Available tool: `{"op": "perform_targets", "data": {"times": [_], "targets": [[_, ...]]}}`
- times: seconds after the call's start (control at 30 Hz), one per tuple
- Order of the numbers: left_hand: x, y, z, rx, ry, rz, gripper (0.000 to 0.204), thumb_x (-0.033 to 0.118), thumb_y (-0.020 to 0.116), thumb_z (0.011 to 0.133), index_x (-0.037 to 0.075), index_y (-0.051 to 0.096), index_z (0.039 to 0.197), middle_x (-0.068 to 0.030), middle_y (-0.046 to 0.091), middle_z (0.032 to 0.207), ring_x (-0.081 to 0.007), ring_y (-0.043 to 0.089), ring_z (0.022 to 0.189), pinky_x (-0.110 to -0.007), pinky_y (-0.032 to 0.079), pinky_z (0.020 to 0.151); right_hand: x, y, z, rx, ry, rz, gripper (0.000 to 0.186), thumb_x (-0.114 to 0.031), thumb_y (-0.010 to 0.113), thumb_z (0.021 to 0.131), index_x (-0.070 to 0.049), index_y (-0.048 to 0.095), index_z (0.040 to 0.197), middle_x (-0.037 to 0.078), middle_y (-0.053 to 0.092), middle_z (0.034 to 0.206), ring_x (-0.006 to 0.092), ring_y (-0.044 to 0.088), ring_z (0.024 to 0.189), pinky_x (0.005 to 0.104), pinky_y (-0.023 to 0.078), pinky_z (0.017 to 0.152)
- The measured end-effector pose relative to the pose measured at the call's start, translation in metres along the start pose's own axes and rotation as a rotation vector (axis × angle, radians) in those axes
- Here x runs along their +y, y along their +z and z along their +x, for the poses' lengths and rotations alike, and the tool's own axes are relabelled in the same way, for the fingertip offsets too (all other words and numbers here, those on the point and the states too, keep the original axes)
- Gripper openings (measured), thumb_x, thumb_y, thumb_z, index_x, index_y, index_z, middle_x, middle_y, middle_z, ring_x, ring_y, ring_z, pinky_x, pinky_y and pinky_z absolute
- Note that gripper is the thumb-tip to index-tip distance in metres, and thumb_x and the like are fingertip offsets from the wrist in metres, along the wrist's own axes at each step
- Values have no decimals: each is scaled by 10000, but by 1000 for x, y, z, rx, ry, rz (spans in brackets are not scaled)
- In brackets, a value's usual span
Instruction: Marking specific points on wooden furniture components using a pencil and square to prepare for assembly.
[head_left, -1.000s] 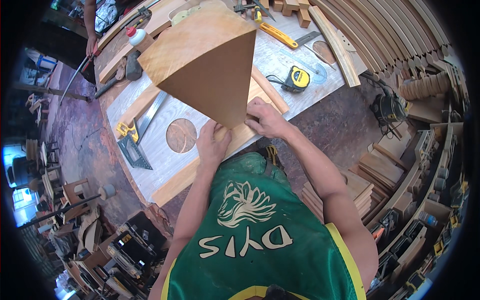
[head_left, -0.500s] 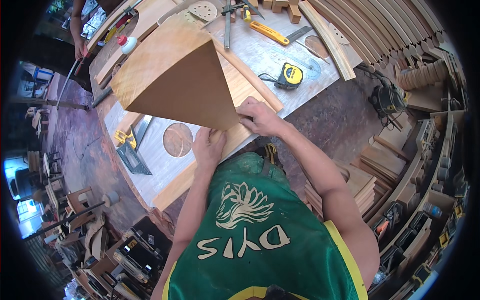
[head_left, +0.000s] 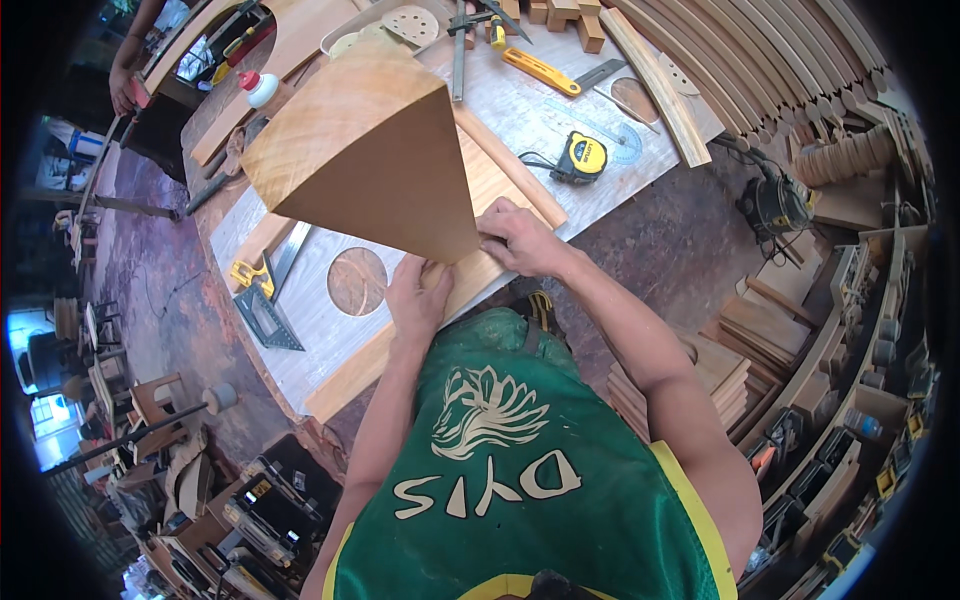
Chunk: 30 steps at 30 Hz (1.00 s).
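A tall wooden block (head_left: 385, 180) rises from the workbench, its light-grained end and brown side facing up toward me. At its lower left corner, my left hand (head_left: 419, 296) has its fingers curled against the wood. My right hand (head_left: 520, 238) is closed at the lower right corner, thumb and fingers pressed together on it. Parts of the fingertips are hidden behind the block. Under both hands lies a long pale wooden board (head_left: 365, 372), with a narrow wood strip (head_left: 515, 170) along its far side.
A yellow tape measure (head_left: 583, 157), a sliding bevel (head_left: 541, 72) and a clear protractor (head_left: 610, 135) lie to the right. A speed square (head_left: 266, 320) and a try square (head_left: 255, 275) lie left. A glue bottle (head_left: 260, 89) stands behind; another person's hand (head_left: 122, 92) shows far left.
The block's top has shifted slightly right and down in view, while my hands stay at its lower end. The other person's hand has moved left.
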<state>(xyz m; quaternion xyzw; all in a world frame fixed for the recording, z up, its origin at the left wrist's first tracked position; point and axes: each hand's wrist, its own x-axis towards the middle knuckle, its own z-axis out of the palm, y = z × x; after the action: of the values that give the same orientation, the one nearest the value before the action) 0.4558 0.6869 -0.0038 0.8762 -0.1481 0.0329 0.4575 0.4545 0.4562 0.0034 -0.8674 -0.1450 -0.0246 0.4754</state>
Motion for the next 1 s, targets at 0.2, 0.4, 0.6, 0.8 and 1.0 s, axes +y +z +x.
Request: {"op": "perform_targets", "data": {"times": [0.2,0.4,0.6,0.8,1.0], "targets": [[1,-1,-1,-10,-23,9,359,107,804,820,64,705,1163,-142,744,1106,-289,730,1009,-390,568,894,0,0,0,3,-15,-11,212,-34,740,856,-7,724,1065,136,683,910,303,628,946,405,534,841],[-4,-1,-1,-30,-47,12,434,116,810,808,59,678,1218,-141,751,1111,-298,718,1062,-403,553,936,-2,-4,1,-89,44,-23,326,-97,673,945,-63,711,1267,156,711,1002,327,614,1013,416,527,926],[-2,-4,-1,-68,-124,-41,495,121,809,813,45,642,1273,-137,767,1110,-309,709,1094,-394,535,962,-6,-6,0,-76,47,-5,329,-104,671,951,-65,707,1276,153,714,1007,322,610,1018,414,525,932],[-12,1,-3,-46,-106,-49,455,120,811,822,43,665,1246,-140,766,1115,-293,725,1082,-384,543,950,-6,-6,0,-100,64,-21,332,-104,670,952,-69,705,1281,147,717,1012,323,606,1018,416,524,938],[-12,1,-3,-37,-78,-85,439,98,804,828,36,669,1242,-156,756,1131,-282,742,1060,-380,549,943,-2,-4,0,-88,52,-20,343,-89,664,945,-73,702,1286,150,716,1011,324,609,1034,421,524,940]]}}
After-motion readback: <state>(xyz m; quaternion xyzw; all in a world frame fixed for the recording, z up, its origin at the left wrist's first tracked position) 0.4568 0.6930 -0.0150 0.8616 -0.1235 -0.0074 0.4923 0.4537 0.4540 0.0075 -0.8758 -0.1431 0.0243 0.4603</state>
